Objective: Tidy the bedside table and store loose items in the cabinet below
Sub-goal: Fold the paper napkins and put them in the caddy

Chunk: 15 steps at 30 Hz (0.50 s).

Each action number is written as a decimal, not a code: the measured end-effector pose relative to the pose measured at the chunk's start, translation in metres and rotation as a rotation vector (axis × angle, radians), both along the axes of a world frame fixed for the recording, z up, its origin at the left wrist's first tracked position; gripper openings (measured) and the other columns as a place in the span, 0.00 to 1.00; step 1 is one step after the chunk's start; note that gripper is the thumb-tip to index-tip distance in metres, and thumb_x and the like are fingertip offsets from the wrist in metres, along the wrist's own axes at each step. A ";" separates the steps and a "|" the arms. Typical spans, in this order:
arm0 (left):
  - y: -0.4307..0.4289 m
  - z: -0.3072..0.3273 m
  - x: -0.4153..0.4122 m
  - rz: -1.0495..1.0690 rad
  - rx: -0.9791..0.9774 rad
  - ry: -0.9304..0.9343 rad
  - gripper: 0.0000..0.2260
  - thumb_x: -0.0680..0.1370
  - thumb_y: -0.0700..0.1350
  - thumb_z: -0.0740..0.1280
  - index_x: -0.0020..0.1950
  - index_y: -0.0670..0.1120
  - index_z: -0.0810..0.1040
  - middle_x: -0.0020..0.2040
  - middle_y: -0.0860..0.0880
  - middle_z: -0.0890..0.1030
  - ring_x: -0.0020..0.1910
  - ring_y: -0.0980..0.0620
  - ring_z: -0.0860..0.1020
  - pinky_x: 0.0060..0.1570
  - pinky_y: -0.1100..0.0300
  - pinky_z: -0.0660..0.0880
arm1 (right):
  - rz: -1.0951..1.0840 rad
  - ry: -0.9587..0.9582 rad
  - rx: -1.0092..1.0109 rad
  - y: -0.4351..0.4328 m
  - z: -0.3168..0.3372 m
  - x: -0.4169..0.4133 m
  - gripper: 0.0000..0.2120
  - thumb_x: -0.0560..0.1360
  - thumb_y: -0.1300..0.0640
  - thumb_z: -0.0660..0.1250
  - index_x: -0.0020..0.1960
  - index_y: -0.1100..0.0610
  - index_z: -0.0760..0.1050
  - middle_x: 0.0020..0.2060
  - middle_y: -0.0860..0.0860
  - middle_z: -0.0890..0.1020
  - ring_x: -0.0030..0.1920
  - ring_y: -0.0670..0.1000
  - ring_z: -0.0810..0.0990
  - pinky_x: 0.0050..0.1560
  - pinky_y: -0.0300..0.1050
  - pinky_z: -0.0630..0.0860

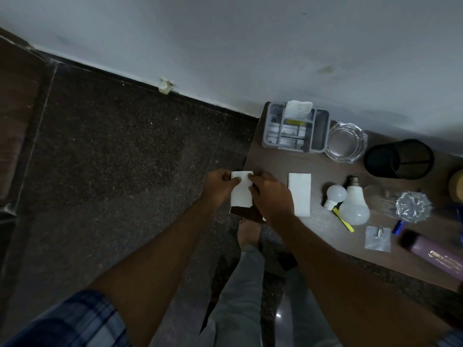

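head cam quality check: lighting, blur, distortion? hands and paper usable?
Head view: dim, bluish, low contrast. Left hand and right hand pinching the paper read sharp at centre. Bottle at the right edge is smeared, its label unreadable. Wide-angle stretches the frame edges. Small glare spot on the floor near the bottom.

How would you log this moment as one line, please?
left hand: pinches white paper | right hand: pinches same paper | location: at table corner | second white sheet: flat on table
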State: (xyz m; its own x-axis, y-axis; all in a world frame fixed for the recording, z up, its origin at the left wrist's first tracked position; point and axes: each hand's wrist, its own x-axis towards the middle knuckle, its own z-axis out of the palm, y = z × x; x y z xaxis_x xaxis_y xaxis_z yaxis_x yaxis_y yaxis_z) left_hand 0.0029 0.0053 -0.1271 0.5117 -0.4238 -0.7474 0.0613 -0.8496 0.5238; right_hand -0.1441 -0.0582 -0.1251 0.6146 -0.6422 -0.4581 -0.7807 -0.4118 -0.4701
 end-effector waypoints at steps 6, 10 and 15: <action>0.001 0.018 0.001 0.016 -0.050 -0.027 0.06 0.78 0.42 0.73 0.49 0.40 0.80 0.50 0.40 0.84 0.48 0.44 0.83 0.45 0.52 0.81 | -0.210 -0.143 0.166 -0.004 0.006 -0.001 0.14 0.79 0.51 0.69 0.64 0.51 0.78 0.59 0.50 0.83 0.56 0.51 0.82 0.58 0.44 0.80; -0.001 0.042 -0.005 0.111 -0.173 -0.054 0.08 0.78 0.42 0.73 0.45 0.53 0.78 0.43 0.54 0.82 0.42 0.57 0.83 0.38 0.63 0.81 | -0.302 -0.245 0.192 -0.008 0.023 -0.003 0.12 0.78 0.52 0.71 0.61 0.49 0.80 0.56 0.46 0.84 0.51 0.42 0.81 0.54 0.34 0.77; -0.016 0.075 -0.017 0.259 -0.346 -0.113 0.04 0.77 0.42 0.73 0.50 0.50 0.81 0.47 0.50 0.86 0.46 0.53 0.86 0.44 0.60 0.82 | -0.337 -0.390 0.135 -0.020 0.053 -0.004 0.11 0.78 0.53 0.71 0.60 0.52 0.81 0.55 0.47 0.84 0.53 0.44 0.82 0.57 0.41 0.79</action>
